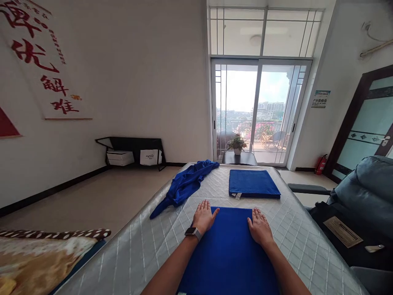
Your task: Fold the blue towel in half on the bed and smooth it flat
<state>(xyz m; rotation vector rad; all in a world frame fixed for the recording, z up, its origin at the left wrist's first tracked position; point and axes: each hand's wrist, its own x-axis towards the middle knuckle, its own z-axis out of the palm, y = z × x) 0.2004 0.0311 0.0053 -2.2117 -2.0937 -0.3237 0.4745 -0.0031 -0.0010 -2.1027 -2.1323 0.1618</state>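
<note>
A blue cloth (pixel 231 250) lies flat on the quilted silver-grey mattress (pixel 138 246) right in front of me. My left hand (pixel 204 217) rests on its far left corner, fingers stretched out and thumb apart. At the far right corner my right hand (pixel 260 225) lies flat with its fingers extended. Beyond them sits a neatly folded stack of blue cloth (pixel 253 183), with small white tags at its near edge. A crumpled blue cloth (pixel 187 184) is spread loosely along the left side of the mattress.
A patterned blanket (pixel 61 258) lies at the lower left. On the right stands a dark armchair (pixel 362 196) with a brown card (pixel 342 230) on it. Past the mattress's far edge are a potted plant (pixel 237 144) and sliding glass doors (pixel 258 110).
</note>
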